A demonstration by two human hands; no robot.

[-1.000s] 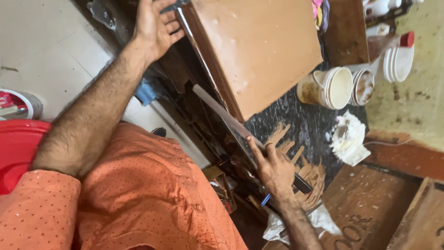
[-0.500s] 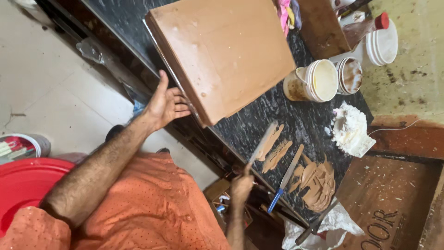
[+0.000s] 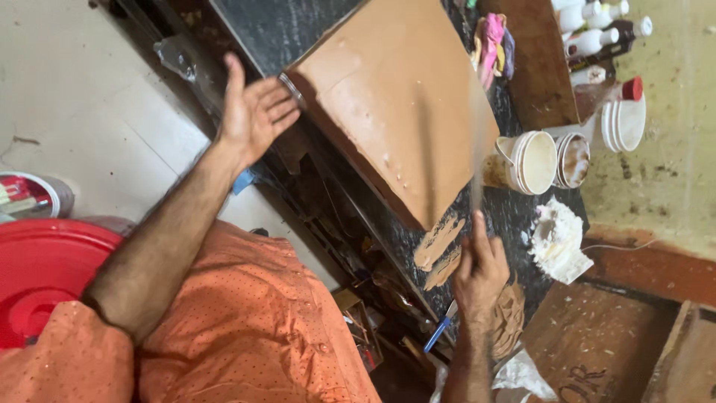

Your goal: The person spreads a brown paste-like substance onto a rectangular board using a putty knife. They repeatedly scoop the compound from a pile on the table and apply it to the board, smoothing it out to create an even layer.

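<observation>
Left hand: the left hand (image 3: 252, 112) is raised with its grip wide open, fingers spread, nothing held; its fingertips lie just beside the near-left corner of the brown board (image 3: 395, 104), and contact cannot be told.
Right hand: the right hand (image 3: 479, 272) is closed on the lower end of a long thin blade (image 3: 475, 160), blurred, which is held upright across the right part of the board.
Board: a flat brown panel is seen tilted over the dark speckled worktop (image 3: 514, 216), its lower corner just above the smears.
Smears: two streaks of brown paste (image 3: 438, 242) are spread on the worktop, just left of the right hand; a larger brown heap (image 3: 511, 321) is partly hidden behind that hand.
Right of the board: a stained white cup (image 3: 531, 160), a smaller paste-soiled cup (image 3: 573, 159) and a stack of white dishes (image 3: 625, 123) are set in a row; a crumpled white rag (image 3: 558, 237) lies nearer.
Far side: white bottles (image 3: 589, 19) and a bright cloth bundle (image 3: 492, 41) are placed by a dark wooden block (image 3: 537, 67).
Near edge: a blue-handled tool (image 3: 440, 332) is lying below the right hand.
Left: a red tub (image 3: 37, 261) is seen on the floor, beside the orange sleeve (image 3: 224, 321).
</observation>
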